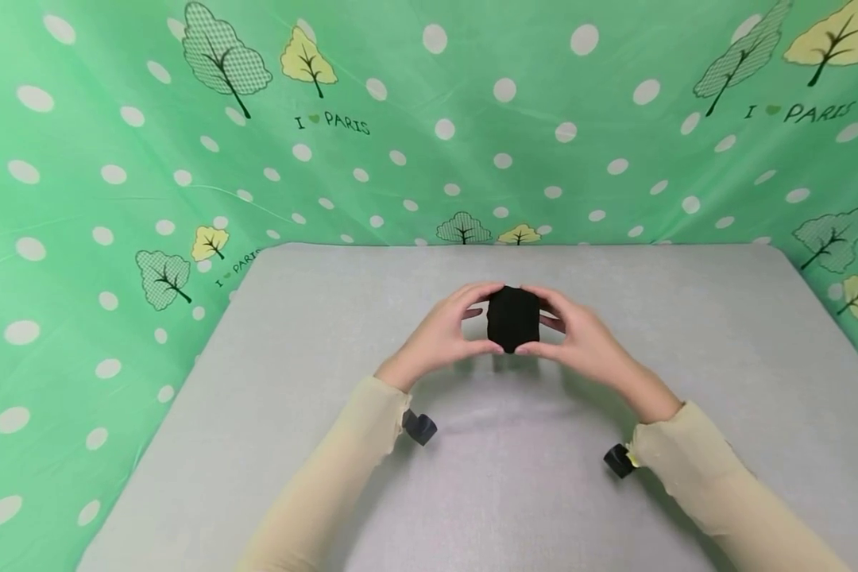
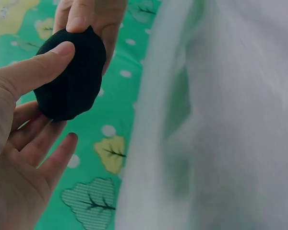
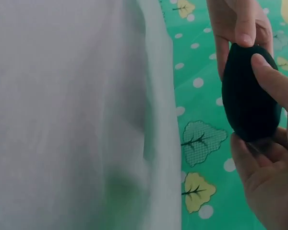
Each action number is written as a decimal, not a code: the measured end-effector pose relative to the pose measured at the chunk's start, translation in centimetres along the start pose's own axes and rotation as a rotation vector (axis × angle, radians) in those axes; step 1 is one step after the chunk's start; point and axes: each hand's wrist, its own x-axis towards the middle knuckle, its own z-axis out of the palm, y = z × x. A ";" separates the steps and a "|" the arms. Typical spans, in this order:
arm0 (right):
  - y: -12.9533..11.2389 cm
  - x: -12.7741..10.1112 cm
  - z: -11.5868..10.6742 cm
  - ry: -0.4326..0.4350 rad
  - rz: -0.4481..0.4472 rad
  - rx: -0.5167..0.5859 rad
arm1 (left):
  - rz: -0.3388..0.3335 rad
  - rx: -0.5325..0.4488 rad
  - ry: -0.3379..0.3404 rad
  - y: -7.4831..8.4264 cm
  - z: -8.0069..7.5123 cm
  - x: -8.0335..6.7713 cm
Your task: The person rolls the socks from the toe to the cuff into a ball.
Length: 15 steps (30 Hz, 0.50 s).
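A small black rounded bundle of ribbed cloth (image 1: 512, 318) is held between both hands just above the middle of the grey table (image 1: 329, 334). My left hand (image 1: 449, 334) pinches its left side, thumb in front and fingers behind. My right hand (image 1: 570, 332) pinches its right side the same way. In the left wrist view the black bundle (image 2: 72, 76) sits under my left thumb (image 2: 36, 72), with the other hand's fingers at its top. In the right wrist view the black bundle (image 3: 249, 93) stands upright between my right thumb (image 3: 273, 79) and the other hand's fingers.
A green cloth backdrop (image 1: 429, 119) with white dots, trees and "I love PARIS" print surrounds the table at the back and both sides. Cream sleeves (image 1: 343, 469) cover both forearms, each with a small black wrist camera (image 1: 419, 427) beneath.
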 end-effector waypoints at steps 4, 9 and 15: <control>1.1 0.5 0.2 -0.087 0.074 -0.006 | -0.060 0.049 -0.044 -1.3 0.6 0.5; 1.9 0.4 0.6 -0.177 0.166 -0.062 | -0.122 0.142 -0.127 -2.4 1.4 0.6; 2.6 0.0 1.1 -0.223 0.193 -0.174 | -0.150 0.231 -0.202 -2.6 1.9 0.4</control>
